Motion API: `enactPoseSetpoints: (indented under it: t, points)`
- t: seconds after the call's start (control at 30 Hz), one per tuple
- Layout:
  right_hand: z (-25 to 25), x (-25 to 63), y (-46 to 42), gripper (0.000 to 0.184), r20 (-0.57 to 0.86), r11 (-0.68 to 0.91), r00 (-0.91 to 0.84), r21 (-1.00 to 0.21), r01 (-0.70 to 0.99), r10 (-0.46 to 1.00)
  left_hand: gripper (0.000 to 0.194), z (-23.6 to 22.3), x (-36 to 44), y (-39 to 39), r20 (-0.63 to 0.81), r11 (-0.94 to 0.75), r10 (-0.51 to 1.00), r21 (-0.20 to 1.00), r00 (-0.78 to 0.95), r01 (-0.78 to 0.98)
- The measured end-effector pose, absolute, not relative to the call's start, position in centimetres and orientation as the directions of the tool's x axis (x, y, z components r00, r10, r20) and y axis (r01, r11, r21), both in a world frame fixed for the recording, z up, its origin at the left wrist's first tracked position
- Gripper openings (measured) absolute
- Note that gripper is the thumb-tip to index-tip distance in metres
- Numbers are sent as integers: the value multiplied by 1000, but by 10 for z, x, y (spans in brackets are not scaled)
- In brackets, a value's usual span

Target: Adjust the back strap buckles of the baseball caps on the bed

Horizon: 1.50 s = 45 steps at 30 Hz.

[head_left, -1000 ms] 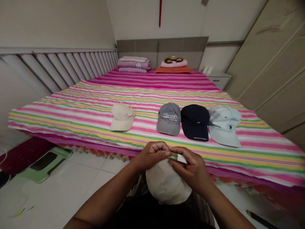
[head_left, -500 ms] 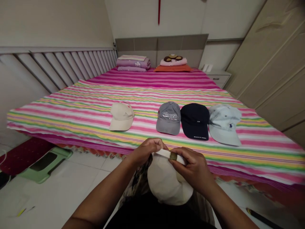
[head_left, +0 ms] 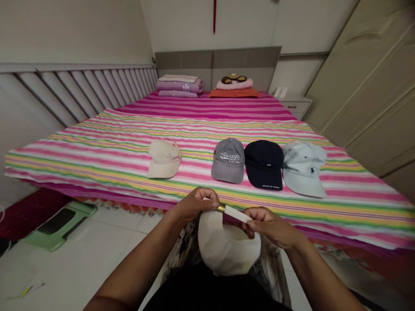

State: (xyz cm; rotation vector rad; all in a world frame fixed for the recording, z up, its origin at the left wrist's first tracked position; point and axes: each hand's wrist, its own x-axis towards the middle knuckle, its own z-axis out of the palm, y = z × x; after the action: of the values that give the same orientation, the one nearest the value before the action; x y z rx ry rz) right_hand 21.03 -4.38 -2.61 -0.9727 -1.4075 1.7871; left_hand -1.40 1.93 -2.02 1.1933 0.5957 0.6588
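Over my lap I hold a cream baseball cap [head_left: 223, 255], its back opening and strap facing the bed. A white strap [head_left: 236, 214] spans the opening, with a brass-coloured buckle [head_left: 221, 207] near its left end. My left hand [head_left: 202, 201] pinches the cap's edge and strap right beside the buckle. The strap's other end is gripped between thumb and fingers of my right hand [head_left: 264, 224]. On the bed ahead lie a beige cap [head_left: 165, 160], a grey cap [head_left: 228, 162], a navy cap [head_left: 264, 166] and a pale blue cap [head_left: 304, 168].
The bed [head_left: 97, 147] has a striped cover. Folded purple bedding [head_left: 180, 86] and an orange pillow [head_left: 233, 93] lie by the headboard [head_left: 188, 60]. A green stool [head_left: 61, 226] stands at floor level on the left, a nightstand [head_left: 296, 105] at the far right.
The buckle has gone from near my right fingers to beside my left hand. My right hand has moved slightly right, and the white strap and cap opening now show more.
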Motion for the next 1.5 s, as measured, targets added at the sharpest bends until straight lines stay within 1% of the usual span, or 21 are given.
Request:
enactPoseSetpoints:
  t: [0.07,0.13,0.23,0.4,0.57,0.7,0.83,1.1,1.2,1.33,1.5]
  points:
    - [-28,210,-45,31,-132,-196,-470,-977,-89,873,28,-20,-14,19,-106,248,711,963,695,-107]
    - [-25,207,-46,30,-126,-186,-453,-978,-90,883,29,-18,-12,19,-124,255,681,964,722,-75]
    - [-14,198,-49,32,-140,-177,-427,-983,-47,893,28,-16,-9,17,-132,250,651,967,748,-46]
    - [-2,183,-52,32,-138,-132,-295,-990,42,945,29,-17,-6,15,-104,237,630,969,770,-64]
    - [-3,179,-51,29,-128,-104,-272,-990,99,954,26,-19,-6,14,-91,247,614,966,784,-81]
    - [-3,177,-52,29,-123,-98,-267,-990,103,956,25,-18,-5,14,-115,271,615,960,780,-72]
    - [-1,175,-52,27,-106,-74,-227,-987,143,968,27,-17,-5,13,-133,274,635,960,761,-61]
    - [-3,175,-51,29,-128,-86,-204,-976,201,971,28,-21,-3,12,-133,295,694,949,707,-112]
    - [-2,177,-51,30,-132,-93,-204,-977,191,970,27,-23,-3,12,-140,312,714,941,686,-133]
    - [-2,179,-52,33,-173,-150,-219,-982,119,960,29,-24,-2,11,-160,346,729,925,666,-156]
    - [-5,179,-51,32,-192,-184,-211,-981,57,959,28,-20,0,11,-184,410,710,893,680,-186]
